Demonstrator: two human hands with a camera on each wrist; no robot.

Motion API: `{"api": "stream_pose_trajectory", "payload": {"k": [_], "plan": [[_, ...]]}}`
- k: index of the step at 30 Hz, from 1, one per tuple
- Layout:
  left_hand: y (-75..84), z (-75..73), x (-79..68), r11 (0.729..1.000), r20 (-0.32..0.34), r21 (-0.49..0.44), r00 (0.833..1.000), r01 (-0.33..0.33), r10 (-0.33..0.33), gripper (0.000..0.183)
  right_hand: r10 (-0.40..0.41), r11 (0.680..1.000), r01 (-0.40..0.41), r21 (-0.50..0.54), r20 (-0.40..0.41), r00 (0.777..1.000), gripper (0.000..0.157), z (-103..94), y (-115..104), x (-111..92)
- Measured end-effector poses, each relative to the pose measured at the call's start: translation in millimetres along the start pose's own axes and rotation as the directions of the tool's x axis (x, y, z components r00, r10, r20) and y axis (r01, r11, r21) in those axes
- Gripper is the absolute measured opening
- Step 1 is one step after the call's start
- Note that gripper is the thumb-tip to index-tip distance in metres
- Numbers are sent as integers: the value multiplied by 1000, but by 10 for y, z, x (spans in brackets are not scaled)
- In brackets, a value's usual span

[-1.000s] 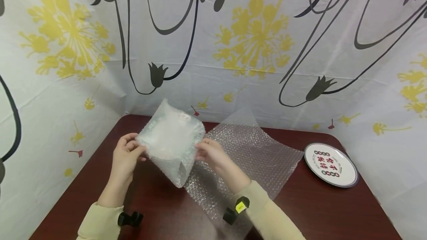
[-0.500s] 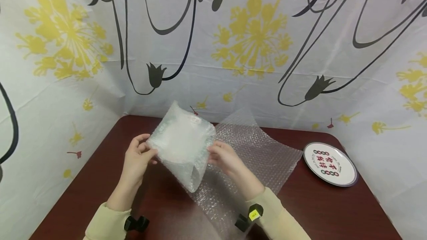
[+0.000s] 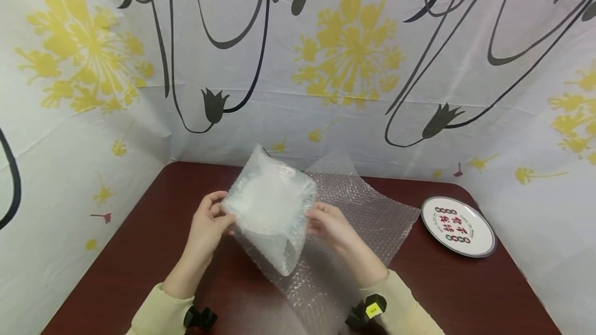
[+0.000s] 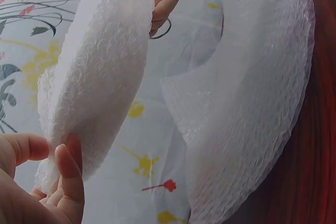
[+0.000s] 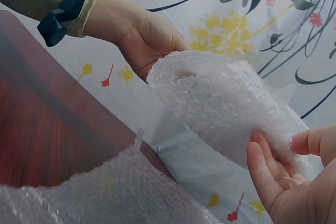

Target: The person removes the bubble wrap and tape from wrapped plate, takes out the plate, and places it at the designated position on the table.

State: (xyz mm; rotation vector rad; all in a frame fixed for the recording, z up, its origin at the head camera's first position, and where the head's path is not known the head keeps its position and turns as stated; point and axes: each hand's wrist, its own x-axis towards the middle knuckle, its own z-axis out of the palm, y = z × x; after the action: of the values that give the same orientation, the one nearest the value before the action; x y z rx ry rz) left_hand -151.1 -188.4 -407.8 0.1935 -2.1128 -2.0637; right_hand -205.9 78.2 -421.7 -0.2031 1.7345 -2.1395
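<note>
Between both hands a bubble-wrapped plate (image 3: 272, 198) is held up, tilted, over the table; a white round shape shows through its folded wrap. My left hand (image 3: 207, 226) grips its left edge, thumb on the near face and fingers behind, as the left wrist view shows with the left fingers (image 4: 68, 166). At the opposite edge my right hand (image 3: 332, 226) pinches the wrap. Curled right fingers (image 5: 265, 169) appear under the bundle in the right wrist view. Beneath lies a loose sheet of bubble wrap (image 3: 368, 206), partly hidden by the bundle and right arm.
A white plate (image 3: 458, 226) with red characters and a dark rim lies at the right of the dark red table (image 3: 139, 262). Patterned white cloth (image 3: 261, 66) hangs behind and along both sides of the table.
Both hands have carried the wrapped plate to the right and slightly nearer, keeping their grips on its edges. The loose sheet and the bare plate stay in place.
</note>
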Motion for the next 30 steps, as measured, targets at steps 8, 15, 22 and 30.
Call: {"api": "stream_pose_trajectory", "payload": {"k": [8, 15, 22, 30], "plan": [[-72, 150, -19, 1000, 48, -23, 999, -2, 3, 54, -18, 1000, 18, -4, 2, 1000, 8, -179, 8, -127], [-155, 324, -39, 1000, 99, -15, 995, -10, 11, 57, 2, 1000, -2, -12, -1, 1000, 10, -371, 0, -272], [-210, 505, -80, 1000, 147, 0, 989, 13, -13, 72, 11, 997, -14, -82, -32, 999, 14, -561, -12, -405], [-268, 662, -105, 1000, 216, 17, 976, 23, -26, 77, 8, 995, -10, -96, -20, 1000, 15, -747, 7, -509]]}}
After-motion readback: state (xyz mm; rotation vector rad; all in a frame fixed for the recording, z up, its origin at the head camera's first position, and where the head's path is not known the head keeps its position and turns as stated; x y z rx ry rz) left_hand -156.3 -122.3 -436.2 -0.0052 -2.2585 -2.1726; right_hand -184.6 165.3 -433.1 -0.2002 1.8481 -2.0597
